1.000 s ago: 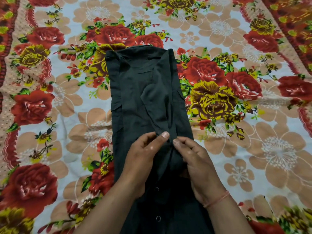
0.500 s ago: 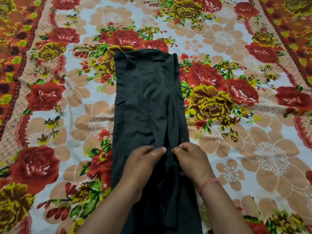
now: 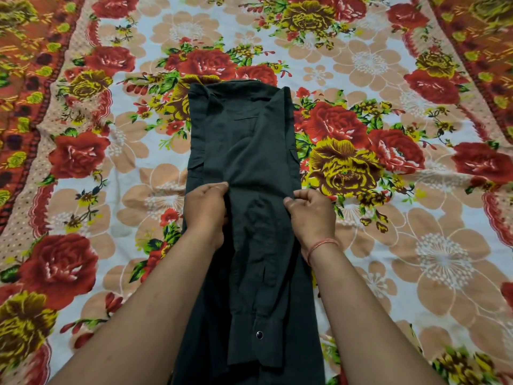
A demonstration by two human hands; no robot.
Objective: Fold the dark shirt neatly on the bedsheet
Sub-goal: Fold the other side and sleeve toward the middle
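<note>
- Surface: floral bedsheet [image 3: 388, 245], red and yellow roses on a pale ground. It is spread flat and fills the view, with a darker patterned border at both sides.
- Dark shirt [image 3: 244, 140] lies on the middle of the sheet as a long narrow strip. It runs from the collar end [image 3: 236, 84] at the far side toward the person. Both sides appear turned in over the body, which would explain the narrow width.
- One sleeve [image 3: 258, 273] lies lengthwise down the strip, its cuff toward the person, with a button [image 3: 259, 334] showing. Judgement: it is laid on top so it ends up inside the folded package.
- Left hand [image 3: 205, 209]: at the strip's left edge, about mid-length. Fingers are curled with the thumb on top, clamped on the cloth.
- Right hand [image 3: 312, 215]: at the right edge, level with the left. Thumb and fingertips pinch the cloth. A thread band [image 3: 322, 245] sits on this wrist.
- The hands are well apart, one per edge, on one line across the strip. Judgement: that line marks the crease for a crosswise fold. Gripping both edges should keep the turned-in sides from slipping.
- Progress: lengthwise folds done, crosswise fold not yet made.
- Risk: the cloth around the sleeve is rumpled and may bulk the fold.
</note>
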